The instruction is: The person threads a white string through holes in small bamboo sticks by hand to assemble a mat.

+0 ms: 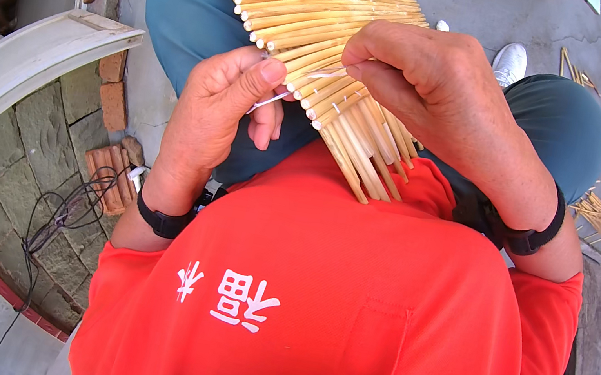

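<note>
Across my knees lies a mat of pale yellow reed stalks (324, 1), laid side by side and bound with white string. At the mat's left edge my left hand (232, 97) pinches the white string (271, 101) between thumb and forefinger. My right hand (423, 73) is over the stalks, its thumb and forefinger pressed together on the string (327, 75), which runs between the two hands. Several loose-ended stalks (358, 153) fan out at the near end, towards my red shirt. My right hand's other fingers are partly hidden.
A curved white ledge (36, 56) and stone paving (45, 145) are at the left, with bricks (112, 104) and a tangled black cable (61, 215). Scattered stalks (595, 209) lie on the grey floor at the right. A white shoe (509, 64) shows beyond my right hand.
</note>
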`<state>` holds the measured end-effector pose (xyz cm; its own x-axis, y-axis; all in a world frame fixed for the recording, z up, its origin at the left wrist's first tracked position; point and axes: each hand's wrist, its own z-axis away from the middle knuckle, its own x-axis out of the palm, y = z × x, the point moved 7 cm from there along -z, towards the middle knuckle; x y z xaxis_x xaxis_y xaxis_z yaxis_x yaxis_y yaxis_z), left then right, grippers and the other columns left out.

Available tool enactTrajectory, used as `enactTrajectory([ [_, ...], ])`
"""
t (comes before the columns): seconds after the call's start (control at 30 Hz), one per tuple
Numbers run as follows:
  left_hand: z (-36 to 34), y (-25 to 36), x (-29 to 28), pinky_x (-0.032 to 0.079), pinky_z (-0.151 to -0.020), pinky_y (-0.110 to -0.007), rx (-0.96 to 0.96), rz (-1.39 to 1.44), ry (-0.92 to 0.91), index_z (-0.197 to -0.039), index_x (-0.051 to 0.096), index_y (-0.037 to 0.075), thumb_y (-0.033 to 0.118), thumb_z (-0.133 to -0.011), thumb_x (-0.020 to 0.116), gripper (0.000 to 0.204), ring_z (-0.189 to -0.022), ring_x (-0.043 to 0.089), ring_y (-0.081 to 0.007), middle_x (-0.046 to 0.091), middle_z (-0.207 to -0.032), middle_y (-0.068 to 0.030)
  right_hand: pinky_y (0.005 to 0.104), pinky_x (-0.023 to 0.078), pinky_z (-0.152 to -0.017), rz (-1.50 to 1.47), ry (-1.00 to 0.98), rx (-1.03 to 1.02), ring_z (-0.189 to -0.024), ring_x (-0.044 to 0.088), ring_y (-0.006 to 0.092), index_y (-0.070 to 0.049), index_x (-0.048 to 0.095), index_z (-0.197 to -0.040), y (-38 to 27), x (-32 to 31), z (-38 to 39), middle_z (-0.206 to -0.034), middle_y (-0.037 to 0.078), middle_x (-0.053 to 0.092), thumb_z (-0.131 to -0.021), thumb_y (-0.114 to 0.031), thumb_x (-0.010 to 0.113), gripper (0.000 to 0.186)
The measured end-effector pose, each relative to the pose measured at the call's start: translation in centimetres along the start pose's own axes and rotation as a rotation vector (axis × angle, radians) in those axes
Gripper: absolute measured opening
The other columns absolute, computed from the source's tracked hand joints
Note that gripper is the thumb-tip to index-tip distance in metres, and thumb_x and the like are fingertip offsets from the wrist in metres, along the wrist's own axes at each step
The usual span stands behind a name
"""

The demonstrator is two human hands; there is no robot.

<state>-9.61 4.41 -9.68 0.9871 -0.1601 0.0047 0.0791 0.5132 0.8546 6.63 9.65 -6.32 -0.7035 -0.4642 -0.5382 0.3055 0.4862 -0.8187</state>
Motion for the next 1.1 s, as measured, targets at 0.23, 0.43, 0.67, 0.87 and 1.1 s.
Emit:
enactTrajectory([
  [0.23,0.0,0.0,-0.2,0.041,-0.049,-0.026,-0.008,-0.024,-0.017,-0.079,0.054,0.001,0.032,-0.095,0.048,0.036,-0.043,0.048,-0.0145,0.052,-0.048,-0.0078,0.0341,0.047,-0.055,0.152,-0.015,-0.103,-0.065,0.059,0.0294,-0.002,0.058,-0.086,-0.9,0.1,0.0,-0.072,0.012,0.058,-0.08,-0.004,0.062,0.007],
  [0.43,0.0,0.2,-0.1,0.041,-0.048,-0.026,-0.009,-0.027,-0.004,-0.077,0.054,0.001,0.032,-0.095,0.048,0.036,-0.042,0.047,-0.0145,0.051,-0.047,-0.0072,0.035,0.046,-0.054,0.21,-0.021,-0.195,-0.064,0.059,0.0285,-0.003,0.056,-0.084,-1.5,0.2,-0.3,-0.07,0.011,0.057,-0.075,-0.002,0.062,0.011],
  [0.67,0.1,0.1,-0.2,0.04,-0.047,-0.025,-0.025,-0.032,0.001,-0.078,0.054,0.0,0.032,-0.094,0.05,0.036,-0.041,0.046,-0.0132,0.052,-0.05,-0.0069,0.0352,0.047,-0.053,0.309,-0.021,-0.222,-0.064,0.059,0.0272,-0.004,0.056,-0.083,-2.1,0.3,-0.5,-0.07,0.009,0.056,-0.07,-0.001,0.061,0.015],
  [0.87,0.0,0.1,-0.1,0.04,-0.046,-0.025,-0.019,-0.016,-0.021,-0.078,0.055,0.0,0.031,-0.093,0.051,0.035,-0.04,0.046,-0.0125,0.052,-0.052,-0.0064,0.0355,0.046,-0.052,0.341,-0.004,-0.259,-0.062,0.057,0.0271,-0.004,0.055,-0.082,-2.7,0.3,-0.5,-0.067,0.008,0.053,-0.068,-0.001,0.06,0.015],
  [1.1,0.0,0.0,-0.1,0.04,-0.047,-0.025,-0.024,-0.018,-0.024,-0.078,0.055,0.0,0.031,-0.093,0.051,0.035,-0.04,0.045,-0.0123,0.054,-0.057,-0.0067,0.0347,0.046,-0.051,0.351,-0.019,-0.256,-0.061,0.058,0.0264,-0.004,0.055,-0.082,-2.4,0.9,-0.4,-0.066,0.008,0.053,-0.068,-0.001,0.059,0.016],
])
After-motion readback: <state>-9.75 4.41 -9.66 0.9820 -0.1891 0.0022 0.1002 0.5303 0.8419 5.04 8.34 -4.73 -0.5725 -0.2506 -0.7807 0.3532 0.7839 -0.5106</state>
